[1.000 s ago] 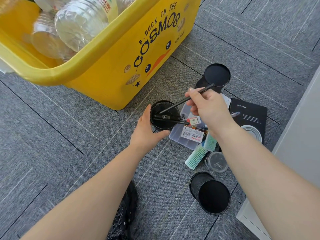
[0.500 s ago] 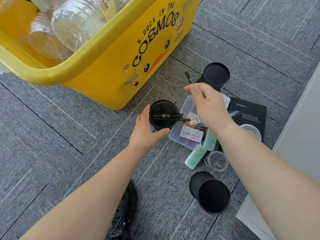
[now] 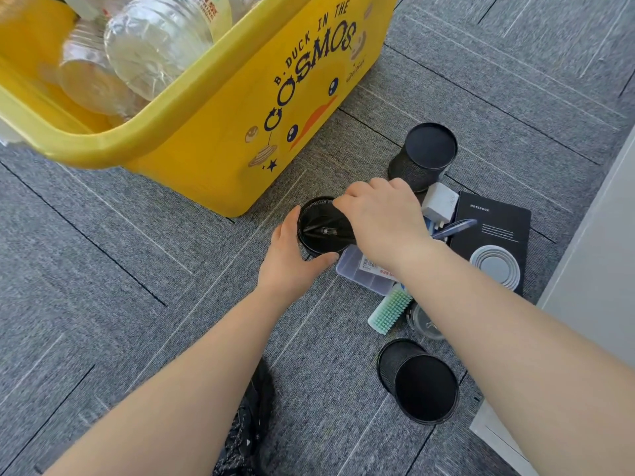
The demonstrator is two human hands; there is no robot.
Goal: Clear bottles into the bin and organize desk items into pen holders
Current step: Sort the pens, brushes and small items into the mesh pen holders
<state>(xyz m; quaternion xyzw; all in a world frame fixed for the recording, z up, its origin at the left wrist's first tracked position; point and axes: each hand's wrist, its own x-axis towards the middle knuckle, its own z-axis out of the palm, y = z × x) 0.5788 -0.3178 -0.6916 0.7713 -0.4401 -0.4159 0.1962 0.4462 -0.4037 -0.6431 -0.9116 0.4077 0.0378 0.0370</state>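
A black mesh pen holder (image 3: 318, 214) stands upright on the grey carpet, with dark pens (image 3: 323, 231) lying slanted inside it. My left hand (image 3: 292, 266) grips its near left side, thumb against the front wall. Over the holder's right rim hovers my right hand (image 3: 381, 221), fingers curled down at the opening and hiding whatever they hold. The yellow bin (image 3: 220, 139) behind holds clear plastic bottles (image 3: 154, 46).
Two more black holders: one upturned at the back (image 3: 422, 156), one on its side in front (image 3: 422, 386). A clear plastic box (image 3: 360, 273), green brush (image 3: 390, 312), white charger (image 3: 439, 201), blue pen (image 3: 453, 228) and black notebook (image 3: 491, 221) lie by a white cabinet (image 3: 601, 252).
My right hand, which held a black pen above the pile, has come down and left over the holder's mouth. That pen is out of sight. My left hand stays on the holder.
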